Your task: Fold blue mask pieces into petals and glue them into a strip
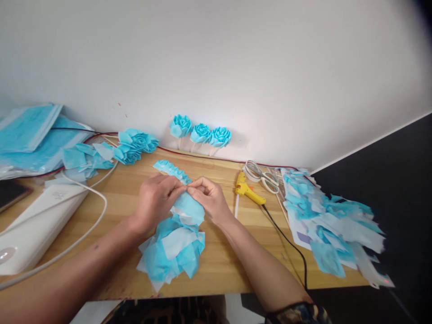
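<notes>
Above the middle of the table, my left hand [155, 198] and my right hand [209, 199] meet, thumbs and fingertips pinched together. Between them they grip the upper edge of a light blue fabric petal [187, 208], which hangs down below the fingertips. Just beyond my fingers lies a row of shaped blue petals [170, 168] with curled edges. Nearer to me is a loose heap of blue and white cut fabric pieces [173, 254], partly touching or just below the held petal; I cannot tell which.
Three blue fabric roses [201, 133] on sticks lean at the wall. More roses [133, 146] lie left, by packaged blue masks [27, 128]. A white device [43, 220] with a cable stands left. Right are a yellow glue gun [248, 189], scissors [270, 182] and fabric scraps [332, 225].
</notes>
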`<state>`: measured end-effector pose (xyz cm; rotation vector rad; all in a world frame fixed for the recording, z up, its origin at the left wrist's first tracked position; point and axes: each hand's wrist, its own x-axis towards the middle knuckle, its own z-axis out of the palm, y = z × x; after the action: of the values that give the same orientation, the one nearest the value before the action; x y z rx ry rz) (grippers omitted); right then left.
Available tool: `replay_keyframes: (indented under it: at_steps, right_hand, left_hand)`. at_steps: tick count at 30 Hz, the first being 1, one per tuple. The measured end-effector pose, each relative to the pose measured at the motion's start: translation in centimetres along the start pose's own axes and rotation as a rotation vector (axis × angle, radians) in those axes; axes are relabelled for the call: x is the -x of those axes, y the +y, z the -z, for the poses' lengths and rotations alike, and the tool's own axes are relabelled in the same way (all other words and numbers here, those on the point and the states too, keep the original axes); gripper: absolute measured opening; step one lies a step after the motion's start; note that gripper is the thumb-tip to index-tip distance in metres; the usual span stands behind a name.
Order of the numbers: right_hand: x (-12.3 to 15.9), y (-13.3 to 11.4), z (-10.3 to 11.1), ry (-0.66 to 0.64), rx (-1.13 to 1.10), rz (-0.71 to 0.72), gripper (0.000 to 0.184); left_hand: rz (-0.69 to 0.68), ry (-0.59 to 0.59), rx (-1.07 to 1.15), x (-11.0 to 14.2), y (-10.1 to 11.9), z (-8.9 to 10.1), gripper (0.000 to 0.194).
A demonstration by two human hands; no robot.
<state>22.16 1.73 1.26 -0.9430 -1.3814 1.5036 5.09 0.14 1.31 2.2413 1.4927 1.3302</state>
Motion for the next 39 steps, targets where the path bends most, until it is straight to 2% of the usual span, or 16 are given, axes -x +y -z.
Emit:
replay_keyframes:
  at_steps: [4,6,8,10,14,16,19,22,27,31,39]
  right_hand:
    - [-0.2,0.3,0.2,-0.008,-0.039,-0.017,0.026]
    - [-0.4,0.5,0.5,-0.007,-0.097,-0.015,0.025]
    - [-0.6,0.6,0.8,0.012,-0.156,0.003,0.025]
    - [-0.8,0.5,1.1,0.046,-0.186,0.034,0.026]
    - [-1.0,0.5,1.4,0.094,-0.193,0.076,0.032]
    - [-1.0,0.5,1.4,0.115,-0.185,0.084,0.035]
    - [-0.9,0.5,1.4,0.152,-0.132,0.102,0.037]
    - [-0.8,0.4,1.4,0.187,0.002,0.152,0.035]
    - [-0.7,0.5,1.4,0.196,0.191,0.235,0.034]
    - [-0.7,0.5,1.3,0.209,0.234,0.226,0.035]
    - [-0.9,0.5,1.2,0.244,0.277,0.186,0.034]
  left_hand:
    - [-0.04,-0.016,-0.008,-0.4,0.0,0.3,0.029]
    - [0.071,-0.022,0.089,-0.8,0.3,0.7,0.024]
    - [0.261,-0.016,0.254,-1.2,0.6,1.1,0.021]
    - [0.408,-0.012,0.412,-1.5,0.8,1.4,0.026]
    - [0.485,-0.037,0.624,-1.2,0.9,1.2,0.039]
    - [0.548,-0.091,0.78,-0.9,0.8,0.6,0.042]
    - [0.645,-0.239,1.093,-0.5,0.7,-0.3,0.049]
    - [0.663,-0.335,1.306,-0.5,0.7,-0.7,0.047]
    - [0.723,-0.334,1.297,-0.8,0.6,-0.3,0.031]
    - [0.795,-0.301,1.252,-0.9,0.6,-0.1,0.026]
    - [0.765,-0.235,1.127,-0.9,0.6,-0.2,0.025]
